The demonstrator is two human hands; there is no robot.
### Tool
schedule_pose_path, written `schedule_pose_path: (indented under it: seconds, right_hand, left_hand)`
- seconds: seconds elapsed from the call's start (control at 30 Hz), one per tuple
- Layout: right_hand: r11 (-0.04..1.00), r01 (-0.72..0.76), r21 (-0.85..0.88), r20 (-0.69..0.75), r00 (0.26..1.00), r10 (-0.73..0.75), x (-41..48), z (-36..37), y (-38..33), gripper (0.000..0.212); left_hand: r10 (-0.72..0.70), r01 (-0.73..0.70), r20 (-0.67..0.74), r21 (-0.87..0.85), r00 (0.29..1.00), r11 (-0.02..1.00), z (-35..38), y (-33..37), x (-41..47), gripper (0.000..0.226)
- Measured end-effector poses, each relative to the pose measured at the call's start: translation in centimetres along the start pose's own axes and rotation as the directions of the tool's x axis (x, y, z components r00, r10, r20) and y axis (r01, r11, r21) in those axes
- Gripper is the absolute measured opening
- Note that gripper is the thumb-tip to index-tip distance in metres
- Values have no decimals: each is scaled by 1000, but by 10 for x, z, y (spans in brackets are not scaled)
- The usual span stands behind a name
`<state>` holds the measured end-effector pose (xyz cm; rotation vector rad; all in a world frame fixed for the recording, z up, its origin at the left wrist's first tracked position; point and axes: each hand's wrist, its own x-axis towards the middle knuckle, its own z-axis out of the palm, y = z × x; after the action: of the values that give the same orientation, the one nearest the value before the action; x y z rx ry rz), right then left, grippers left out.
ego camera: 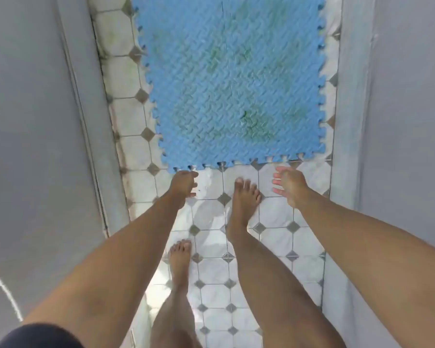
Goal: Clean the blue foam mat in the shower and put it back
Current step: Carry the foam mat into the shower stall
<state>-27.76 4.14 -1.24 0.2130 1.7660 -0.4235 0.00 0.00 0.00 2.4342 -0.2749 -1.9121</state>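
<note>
The blue foam mat lies flat on the tiled floor, green-stained, its toothed near edge just beyond both sets of fingertips. The left hand curls loosely at the mat's near-left corner, whether gripping it I cannot tell. The right hand hangs open, fingers spread, holding nothing.

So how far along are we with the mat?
Barely started, by the look of it. The blue foam mat lies flat on the tiled floor, green stains showing, so no cleaning looks done. In hand: left hand at the mat's near corner, right hand open just short of the edge. Left: lifting, washing, putting back.
</note>
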Motion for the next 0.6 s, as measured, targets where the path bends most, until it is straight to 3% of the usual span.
schedule_pose_path:
  seconds: [0.07,0.3,0.43,0.5,0.6]
  right_hand:
    - [999,-2,-36,-37,999,1,28,-1,5,26]
    - [1000,-19,-17,-163,986,16,96,2,1,66]
    - [1000,-6,-8,-246,969,4,118,0,-2,72]
    - [1000,-7,-6,-226,974,5,128,1,-5,74]
    - [998,-40,40,-220,974,48,143,3,-11,65]
  left_hand:
    - [-12,12,-33,2,999,1000,9,-7,27,24]
    - [-56,47,-102,-87,993,995,16,-18,98,24]
    - [-55,54,-121,-5,991,999,12,-17,122,22]
    - [-44,46,-133,11,990,999,8,-19,134,35]
    - [-39,49,-194,46,980,998,1,-23,149,38]
